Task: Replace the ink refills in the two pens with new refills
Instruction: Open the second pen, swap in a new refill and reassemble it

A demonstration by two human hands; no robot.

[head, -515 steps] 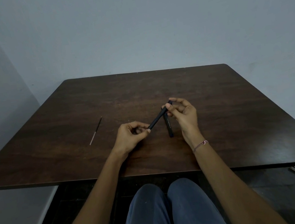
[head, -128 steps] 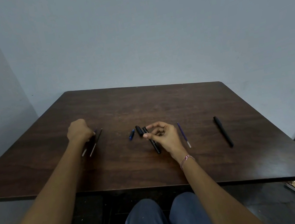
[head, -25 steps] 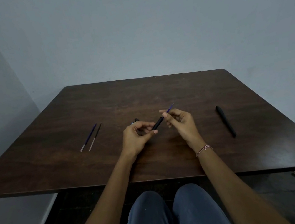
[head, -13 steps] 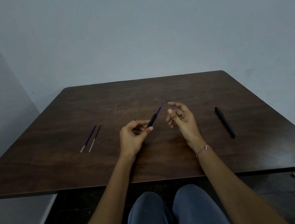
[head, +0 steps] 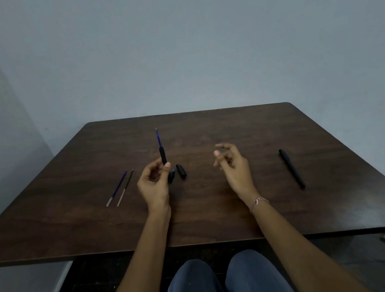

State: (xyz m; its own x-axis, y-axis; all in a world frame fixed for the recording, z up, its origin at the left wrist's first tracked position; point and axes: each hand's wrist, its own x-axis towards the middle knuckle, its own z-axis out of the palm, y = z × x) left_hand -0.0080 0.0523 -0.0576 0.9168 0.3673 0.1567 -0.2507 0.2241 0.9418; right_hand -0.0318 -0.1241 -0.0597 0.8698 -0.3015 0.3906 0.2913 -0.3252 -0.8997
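Refill (head: 158, 137) juts upright from the pen barrel (head: 163, 155) we pinch in the fingers (head: 167, 165) of our left hand (head: 153, 185), midway between the desk's (head: 224, 219) side edges; right hand (head: 233, 167), fingers loose and empty, hangs rightward, placed to push it.

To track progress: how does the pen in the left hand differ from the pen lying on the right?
The held pen stands upright in the left hand, a blue refill sticking out of its top. The lying pen rests flat on the table, closed. Both are black.
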